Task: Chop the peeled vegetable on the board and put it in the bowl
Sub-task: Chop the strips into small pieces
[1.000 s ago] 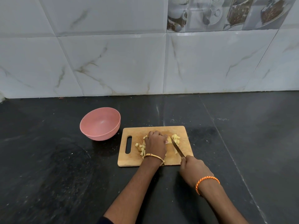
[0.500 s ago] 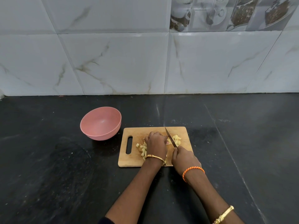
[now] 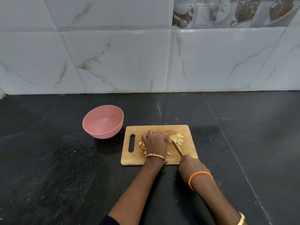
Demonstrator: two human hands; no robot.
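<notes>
Honestly, my left hand point(image 3: 155, 142) curled over the vegetable pieces point(image 3: 177, 138) mid-board point(image 3: 186, 129) while my right hand point(image 3: 191, 166) gripped the knife point(image 3: 177, 147), whose blade sat close enough to nick a fingertip.

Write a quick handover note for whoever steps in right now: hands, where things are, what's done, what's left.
Left hand presses down on the vegetable on the wooden board, fingers curled over it.
Right hand grips the knife, blade on the board just right of the left fingertips.
Done: cut pieces piled right of the blade, more by the left hand.
Left: finish chopping, then move everything into the pink bowl, which holds nothing and sits left of the board.
</notes>
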